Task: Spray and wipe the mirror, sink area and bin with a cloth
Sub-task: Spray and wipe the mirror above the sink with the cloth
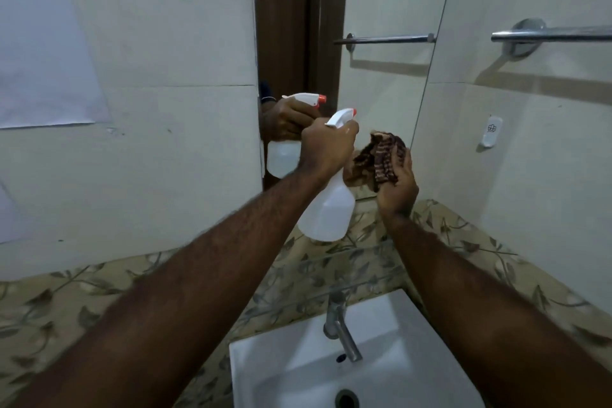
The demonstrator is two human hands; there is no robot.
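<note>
1. Paper sheet (46, 43) is stuck flat on the tiled wall at 10 o'clock in the head view.
2. Left hand (326, 146), near frame centre: grip clenched around the neck of a white spray bottle (329, 212), with a finger at the trigger. The bottle hangs tilted, body toward 6 o'clock; its orange nozzle tip (354, 112) points toward 1 o'clock at the mirror (381, 3).
3. Mirror runs from 12 to about 2 o'clock and shows a reflection of the hand and bottle just left of the real ones, plus a brown door and a towel rail.
4. Right hand (395, 185), just right of the bottle: palm turned up, grip grasping a bunched brown patterned cloth (381, 159). The cloth lies close beside the bottle; contact cannot be told.
5. Below the hands, a leaf-patterned counter (99, 301). White sink (414, 358) at 6 o'clock, with a chrome tap (341, 328) on its back edge.
6. Chrome towel bar (556, 35) on the wall at 2 o'clock; small white wall hook (491, 131) at 3 o'clock.
</note>
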